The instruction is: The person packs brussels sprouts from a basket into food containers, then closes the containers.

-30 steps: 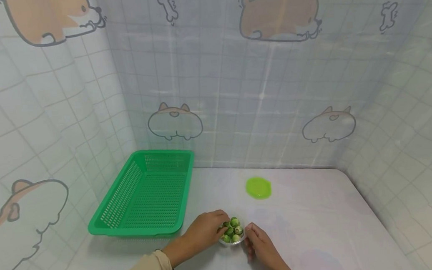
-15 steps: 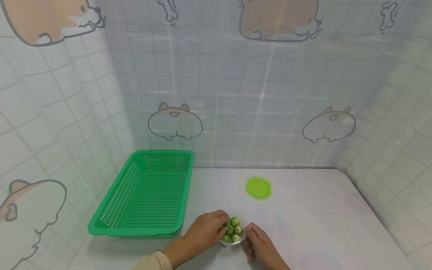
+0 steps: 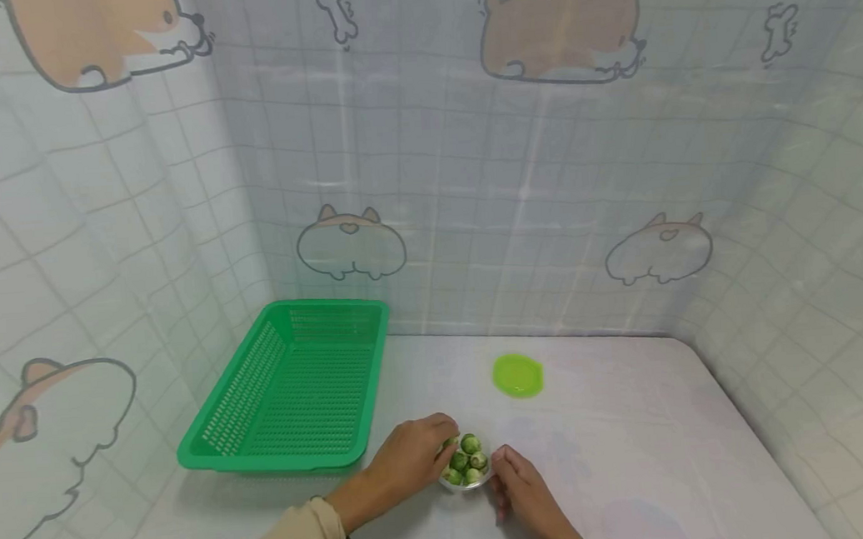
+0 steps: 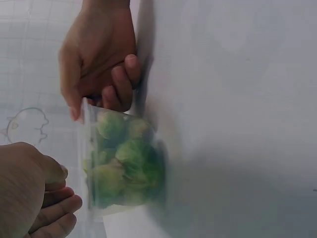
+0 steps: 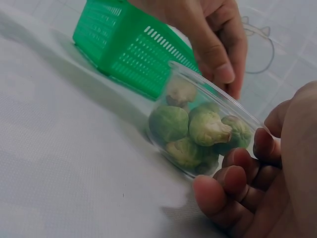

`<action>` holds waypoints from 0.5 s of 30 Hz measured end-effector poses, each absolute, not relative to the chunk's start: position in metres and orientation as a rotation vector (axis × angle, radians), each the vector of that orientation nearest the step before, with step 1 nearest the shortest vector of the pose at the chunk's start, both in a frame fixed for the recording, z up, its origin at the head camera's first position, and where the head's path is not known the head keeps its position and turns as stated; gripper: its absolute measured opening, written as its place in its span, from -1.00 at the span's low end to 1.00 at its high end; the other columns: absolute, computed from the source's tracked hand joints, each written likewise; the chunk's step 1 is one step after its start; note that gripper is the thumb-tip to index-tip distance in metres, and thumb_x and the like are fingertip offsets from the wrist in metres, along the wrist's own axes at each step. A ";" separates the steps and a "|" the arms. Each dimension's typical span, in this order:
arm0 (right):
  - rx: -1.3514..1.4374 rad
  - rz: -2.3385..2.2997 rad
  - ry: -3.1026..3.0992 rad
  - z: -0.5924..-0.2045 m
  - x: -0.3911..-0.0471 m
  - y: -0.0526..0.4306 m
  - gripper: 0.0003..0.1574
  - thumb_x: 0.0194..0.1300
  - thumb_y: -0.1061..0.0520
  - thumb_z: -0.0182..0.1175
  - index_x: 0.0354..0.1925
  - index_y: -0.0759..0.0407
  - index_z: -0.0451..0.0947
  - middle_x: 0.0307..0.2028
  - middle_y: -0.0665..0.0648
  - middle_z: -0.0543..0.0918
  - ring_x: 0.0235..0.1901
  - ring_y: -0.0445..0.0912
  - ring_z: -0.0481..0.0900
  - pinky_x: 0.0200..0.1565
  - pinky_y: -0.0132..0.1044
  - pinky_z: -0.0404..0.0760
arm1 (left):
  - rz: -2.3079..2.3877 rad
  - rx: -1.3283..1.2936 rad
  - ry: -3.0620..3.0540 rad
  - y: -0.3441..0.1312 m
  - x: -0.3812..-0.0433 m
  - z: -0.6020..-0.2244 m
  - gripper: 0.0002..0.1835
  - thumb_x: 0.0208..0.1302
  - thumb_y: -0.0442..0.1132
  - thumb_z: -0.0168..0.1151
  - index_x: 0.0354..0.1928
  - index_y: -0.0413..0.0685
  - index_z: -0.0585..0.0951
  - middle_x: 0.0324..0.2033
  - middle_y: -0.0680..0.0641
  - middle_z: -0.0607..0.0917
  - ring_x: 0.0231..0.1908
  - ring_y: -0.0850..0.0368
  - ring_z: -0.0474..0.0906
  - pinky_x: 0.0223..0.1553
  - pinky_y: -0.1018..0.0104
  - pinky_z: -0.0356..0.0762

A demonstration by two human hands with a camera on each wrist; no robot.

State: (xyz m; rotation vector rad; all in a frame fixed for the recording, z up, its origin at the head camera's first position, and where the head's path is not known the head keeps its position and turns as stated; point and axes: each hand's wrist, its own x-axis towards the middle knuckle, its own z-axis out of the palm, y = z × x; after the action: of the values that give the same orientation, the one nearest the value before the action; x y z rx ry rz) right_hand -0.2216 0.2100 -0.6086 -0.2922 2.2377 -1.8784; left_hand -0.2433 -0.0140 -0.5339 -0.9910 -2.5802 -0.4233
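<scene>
A clear round plastic tub [image 3: 465,486] stands on the table, holding several Brussels sprouts [image 3: 460,460]. My right hand [image 3: 524,491] grips its right side, with thumb and fingers at the rim in the right wrist view. Over the tub's left edge hovers my left hand [image 3: 413,454], fingers loosely bent and pointing down. The left wrist view has that left hand [image 4: 34,193] just above the rim, with nothing visible between thumb and fingers. Through the tub wall, whole green sprouts [image 5: 168,123] show, one with its pale cut stem turned outward.
A green perforated basket [image 3: 301,404] stands at the left, with no contents in view. A bright green round lid [image 3: 517,376] lies behind the tub. Patterned curtain walls [image 3: 470,175] enclose the white-covered table [image 3: 639,439] at back and sides.
My left hand has risen slightly from the sprouts, uncovering a little more of them. The right hand and the tub stay in place.
</scene>
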 end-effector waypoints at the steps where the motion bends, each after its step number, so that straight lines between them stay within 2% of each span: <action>1: -0.289 -1.880 2.238 -0.609 -0.222 0.209 -0.55 0.64 -0.07 -0.13 -0.24 0.28 0.35 -0.45 0.09 0.48 -0.61 -0.11 0.47 -0.58 -0.16 0.66 | -0.434 -0.990 -2.580 -0.014 -0.244 -0.533 -0.88 0.37 -0.18 0.32 -0.13 0.00 0.73 -0.13 0.09 0.74 -0.14 0.24 0.70 -0.15 0.33 0.70; 9: -0.217 -1.924 2.181 -0.604 -0.224 0.218 -0.45 0.64 -0.16 -0.18 -0.16 0.32 0.35 -0.43 0.14 0.49 -0.58 -0.03 0.53 -0.52 -0.17 0.66 | -0.715 -0.901 -2.638 0.000 -0.250 -0.506 -0.86 0.39 -0.08 0.32 -0.11 0.13 0.75 -0.22 0.21 0.77 -0.18 0.31 0.68 -0.14 0.34 0.66; 12: -0.112 -1.937 2.228 -0.592 -0.232 0.229 -0.42 0.63 -0.19 -0.16 -0.16 0.33 0.38 -0.44 0.14 0.50 -0.55 -0.05 0.50 -0.55 -0.20 0.62 | -0.888 -0.860 -2.665 0.008 -0.260 -0.490 -0.87 0.41 -0.06 0.29 -0.14 0.17 0.76 -0.29 0.27 0.75 -0.27 0.37 0.64 -0.20 0.37 0.62; 15: 0.021 -1.927 2.310 -0.572 -0.251 0.243 -0.46 0.62 -0.14 -0.11 -0.16 0.33 0.44 -0.43 0.12 0.51 -0.52 -0.07 0.46 -0.56 -0.23 0.57 | -1.076 -0.831 -2.703 0.014 -0.278 -0.474 -0.85 0.45 -0.05 0.25 -0.22 0.15 0.75 -0.39 0.21 0.74 -0.44 0.38 0.60 -0.39 0.41 0.60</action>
State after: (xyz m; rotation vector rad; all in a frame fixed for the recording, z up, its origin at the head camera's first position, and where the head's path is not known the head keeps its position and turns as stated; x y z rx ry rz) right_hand -0.2508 0.2432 -0.5722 0.0210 2.3098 -1.9268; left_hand -0.2783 0.0140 -0.4739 -0.8313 -2.7034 -1.0765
